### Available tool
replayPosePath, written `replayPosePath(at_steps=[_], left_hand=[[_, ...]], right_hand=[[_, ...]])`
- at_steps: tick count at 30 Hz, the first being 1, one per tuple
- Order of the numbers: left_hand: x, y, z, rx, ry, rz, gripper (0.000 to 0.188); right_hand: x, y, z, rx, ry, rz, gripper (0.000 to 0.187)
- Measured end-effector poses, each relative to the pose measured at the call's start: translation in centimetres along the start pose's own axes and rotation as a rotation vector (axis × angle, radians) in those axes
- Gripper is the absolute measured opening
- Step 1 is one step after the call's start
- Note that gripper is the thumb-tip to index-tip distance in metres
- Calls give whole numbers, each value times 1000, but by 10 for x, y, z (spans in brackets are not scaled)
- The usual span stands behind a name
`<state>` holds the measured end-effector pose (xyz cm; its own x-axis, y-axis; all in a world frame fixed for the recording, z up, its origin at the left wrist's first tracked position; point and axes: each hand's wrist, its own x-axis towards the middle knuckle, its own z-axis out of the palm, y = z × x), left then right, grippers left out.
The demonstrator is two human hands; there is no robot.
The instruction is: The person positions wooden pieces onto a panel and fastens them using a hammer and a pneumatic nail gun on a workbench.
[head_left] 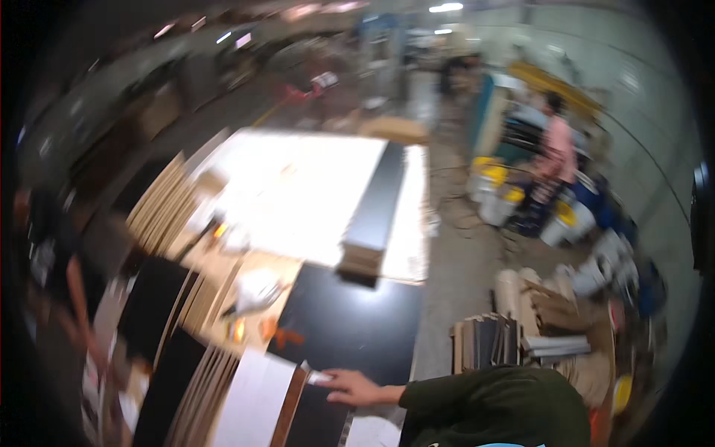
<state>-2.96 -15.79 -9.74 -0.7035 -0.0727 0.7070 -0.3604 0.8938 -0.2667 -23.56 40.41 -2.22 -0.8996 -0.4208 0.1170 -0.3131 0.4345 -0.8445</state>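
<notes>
The fingers [334, 378] of the person's right hand [354, 387] point left, loosely extended and slightly parted, their tips at a small white scrap [316, 378]; blur hides whether they pinch it or only touch it. The hand is low and flattened, back upward, over a narrow dark grey flat panel [316, 421] at the near edge of the scene. The wrist is nearly straight, and the forearm, in a dark green sleeve [491, 402], comes in from the lower right. Just left of the panel are a thin brown strip [289, 410] and a flat white board [253, 398], then a row of black-faced boards with brown edges [197, 387]. Beyond the hand lies a large glossy black sheet [357, 320], with a bright orange object [287, 335] at its left side and a crumpled pale plastic bag [258, 287] near it. Farther off, a long stack of narrow dark boards [376, 197] rests on the brightly lit white worktop [290, 179]. Across the floor to the right, a co-worker in a pink top [557, 149] is beside white buckets with yellow parts [491, 201].
</notes>
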Motion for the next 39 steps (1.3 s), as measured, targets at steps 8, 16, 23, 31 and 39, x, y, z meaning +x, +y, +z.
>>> replayPosePath(at_steps=[8,16,23,31,39], left_hand=[[107,85,-37,-512,-744,-193,32],[117,181,-217,-1510,-1149,-511,34],[53,263,-210,-1352,-1013,142,29],[172,353,-297,-915,-936,-312,30],[156,359,-251,-747,-798,-131,30]], right_hand=[[-18,23,-41,145,-39,94,43],[-23,29,-25,338,-21,130,39],[-25,42,-16,359,31,-12,33],[-31,34,-46,323,115,98,38],[-26,15,-44,294,75,166,38]])
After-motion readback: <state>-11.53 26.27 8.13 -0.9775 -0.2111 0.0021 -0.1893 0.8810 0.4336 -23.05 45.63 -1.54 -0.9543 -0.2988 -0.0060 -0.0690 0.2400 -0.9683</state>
